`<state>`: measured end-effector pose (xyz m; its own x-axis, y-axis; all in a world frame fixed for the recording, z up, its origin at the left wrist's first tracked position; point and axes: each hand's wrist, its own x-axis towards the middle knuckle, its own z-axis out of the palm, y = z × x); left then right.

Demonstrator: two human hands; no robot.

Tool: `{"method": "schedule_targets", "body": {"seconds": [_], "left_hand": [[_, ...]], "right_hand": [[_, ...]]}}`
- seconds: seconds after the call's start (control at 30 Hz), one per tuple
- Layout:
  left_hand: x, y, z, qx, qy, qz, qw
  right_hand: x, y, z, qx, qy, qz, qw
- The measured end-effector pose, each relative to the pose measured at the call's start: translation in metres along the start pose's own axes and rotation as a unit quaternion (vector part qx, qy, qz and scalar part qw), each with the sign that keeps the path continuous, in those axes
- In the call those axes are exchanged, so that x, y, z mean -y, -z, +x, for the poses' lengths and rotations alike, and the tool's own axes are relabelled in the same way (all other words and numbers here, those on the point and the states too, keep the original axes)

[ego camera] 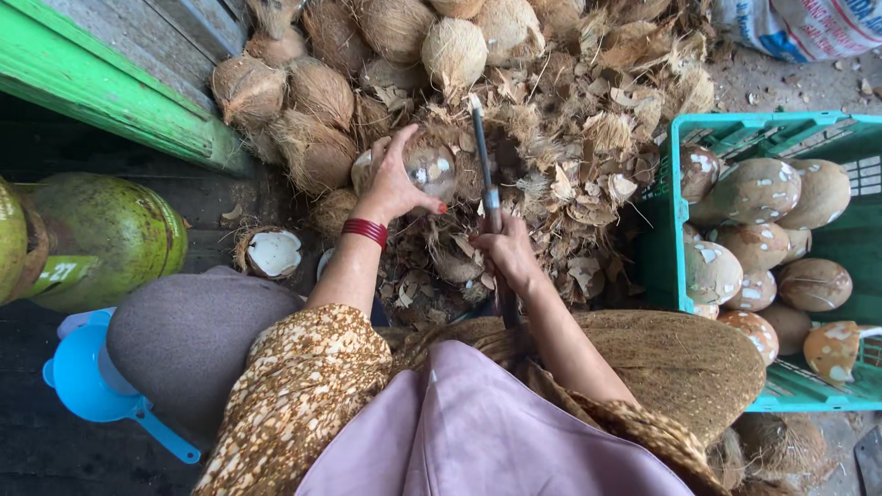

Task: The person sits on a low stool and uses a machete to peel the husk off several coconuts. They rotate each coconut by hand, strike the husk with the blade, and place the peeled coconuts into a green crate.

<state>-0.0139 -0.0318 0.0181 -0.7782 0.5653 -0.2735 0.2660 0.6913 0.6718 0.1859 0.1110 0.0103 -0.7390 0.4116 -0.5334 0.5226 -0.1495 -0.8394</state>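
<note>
My left hand (pixel 395 184), with a red bangle at the wrist, grips a partly peeled coconut (pixel 421 165), brown with pale patches, held over a heap of husk scraps. My right hand (pixel 507 253) is closed on the handle of a long knife (pixel 484 170); its blade points away from me and lies right beside the coconut's right side. A pile of unpeeled, fibrous coconuts (pixel 312 101) sits behind the held one.
A green plastic crate (pixel 661 266) at the right holds several peeled coconuts. At the left are a green gas cylinder (pixel 101 234), a blue plastic scoop (pixel 87 377), a broken coconut shell half (pixel 273 253) and a green wooden ledge (pixel 101 92). A printed sack (pixel 808 28) lies top right.
</note>
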Motion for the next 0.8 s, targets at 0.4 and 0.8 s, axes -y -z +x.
{"method": "schedule_targets", "body": {"seconds": [0.4,0.8], "left_hand": [[-0.002,-0.003,-0.001,-0.018,-0.044,0.046,0.998],[0.002,-0.008,-0.005,-0.027,-0.083,0.011,0.996]], "right_hand": [[-0.036,-0.023,0.027,0.019,-0.081,-0.004,0.996],[0.008,0.001,-0.022,-0.037,0.287,-0.071,0.954]]}}
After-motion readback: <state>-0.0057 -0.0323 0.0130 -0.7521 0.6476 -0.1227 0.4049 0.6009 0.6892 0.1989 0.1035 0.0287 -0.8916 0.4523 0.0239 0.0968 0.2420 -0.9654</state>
